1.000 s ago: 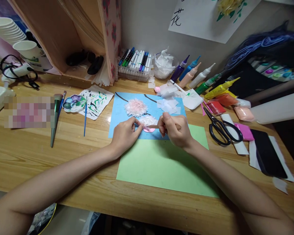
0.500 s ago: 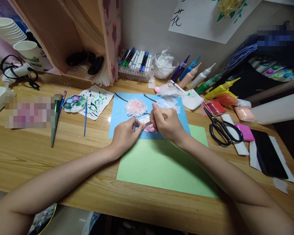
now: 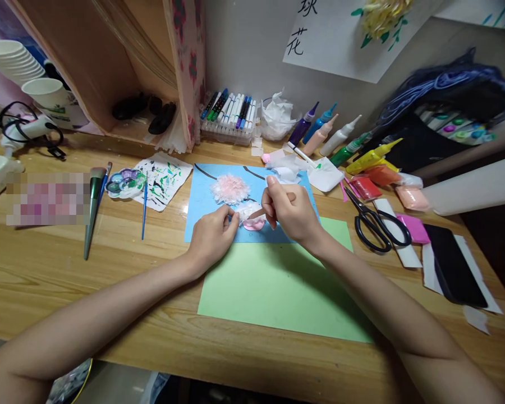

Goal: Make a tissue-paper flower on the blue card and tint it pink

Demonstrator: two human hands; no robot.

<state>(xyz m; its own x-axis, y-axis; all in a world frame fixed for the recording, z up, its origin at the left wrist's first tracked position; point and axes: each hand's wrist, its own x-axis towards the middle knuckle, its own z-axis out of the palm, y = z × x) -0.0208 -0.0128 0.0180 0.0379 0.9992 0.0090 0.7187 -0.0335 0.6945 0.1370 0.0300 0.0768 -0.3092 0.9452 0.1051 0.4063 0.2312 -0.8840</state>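
Note:
My right hand (image 3: 292, 210) is closed around a brown, pointed stick (image 3: 258, 214), whose tip slants down to the left over a half-made flower of white tissue paper (image 3: 249, 209). A pink patch of clay (image 3: 253, 225) shows along the lower edge of that flower. At its left side my left hand (image 3: 214, 233) pinches thumb and forefinger together; whatever is between them is too small to make out. Both hands are over a blue sheet (image 3: 197, 224), which overlaps a green sheet (image 3: 273, 292). A finished-looking pink and white ruffled flower (image 3: 230, 189) lies just beyond, near dark painted stems.
Scissors (image 3: 376, 224), a black phone (image 3: 454, 264) and clay packets (image 3: 366, 187) lie to the right. Paint bottles (image 3: 320, 138), a marker box (image 3: 229, 115) and a bowl of tissue (image 3: 278, 116) stand behind. Brushes (image 3: 93, 213) and a palette (image 3: 126, 182) are at left.
The stick's tip and my left fingertips have drawn slightly apart, the left hand ending up at the flower's left edge. The whole view has shifted a little.

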